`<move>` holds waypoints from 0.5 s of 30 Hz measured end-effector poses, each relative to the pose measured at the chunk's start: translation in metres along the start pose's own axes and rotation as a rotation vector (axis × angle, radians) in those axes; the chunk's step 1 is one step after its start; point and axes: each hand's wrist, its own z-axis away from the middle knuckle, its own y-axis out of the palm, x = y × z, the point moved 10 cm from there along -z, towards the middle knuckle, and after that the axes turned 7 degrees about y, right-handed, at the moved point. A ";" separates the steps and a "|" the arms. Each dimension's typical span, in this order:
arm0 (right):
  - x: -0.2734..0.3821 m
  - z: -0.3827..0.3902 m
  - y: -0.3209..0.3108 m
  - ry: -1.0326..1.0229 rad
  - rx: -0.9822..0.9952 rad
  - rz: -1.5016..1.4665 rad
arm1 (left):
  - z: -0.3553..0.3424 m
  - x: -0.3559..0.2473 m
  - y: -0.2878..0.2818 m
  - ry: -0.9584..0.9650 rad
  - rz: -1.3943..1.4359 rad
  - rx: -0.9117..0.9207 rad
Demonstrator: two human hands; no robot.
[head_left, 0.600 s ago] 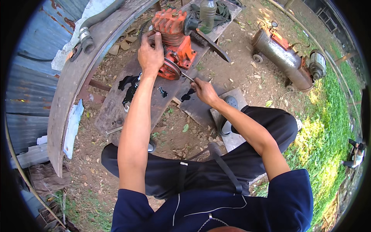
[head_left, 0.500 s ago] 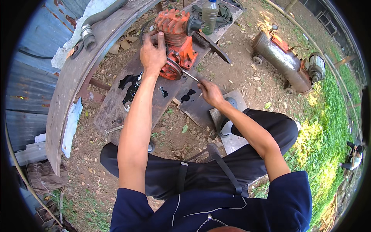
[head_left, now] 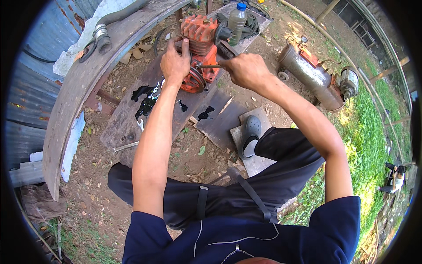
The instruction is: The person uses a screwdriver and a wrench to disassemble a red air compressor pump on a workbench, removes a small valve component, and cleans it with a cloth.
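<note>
Your right grip (head_left: 247, 73) has risen since the earlier frame, bringing the metal rod (head_left: 210, 66) nearly level beside the orange finned machine (head_left: 200, 31) on the counter (head_left: 118, 127). That grip is closed around the rod's end. Your left grip (head_left: 175, 64) lies against the machine's side, probably steadying it; whether its fingers pinch anything is hidden. Just beyond the right grip, a brush (head_left: 226, 49) crowds the space; a bottle (head_left: 238, 25) stands behind, and black puddles (head_left: 147, 104) spread near your left forearm (head_left: 154, 145).
</note>
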 end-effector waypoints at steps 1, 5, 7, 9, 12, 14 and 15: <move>0.003 -0.003 -0.006 0.007 0.012 0.031 | 0.000 0.001 -0.001 -0.005 -0.006 -0.001; 0.024 -0.012 -0.023 0.005 0.045 0.129 | -0.001 0.004 -0.005 -0.009 -0.007 -0.010; 0.026 -0.010 -0.019 0.017 0.071 0.171 | 0.001 0.004 -0.003 0.000 -0.007 -0.012; 0.021 -0.013 -0.011 0.043 0.104 0.212 | 0.000 0.003 -0.002 0.012 -0.029 -0.019; -0.037 -0.024 -0.003 0.161 -0.018 0.238 | 0.000 0.001 -0.002 -0.013 0.027 -0.004; -0.049 -0.015 -0.005 0.100 0.059 0.233 | -0.001 0.000 -0.003 -0.017 0.005 -0.005; -0.049 -0.007 -0.006 0.088 0.062 0.204 | 0.000 0.001 -0.002 -0.016 -0.008 -0.001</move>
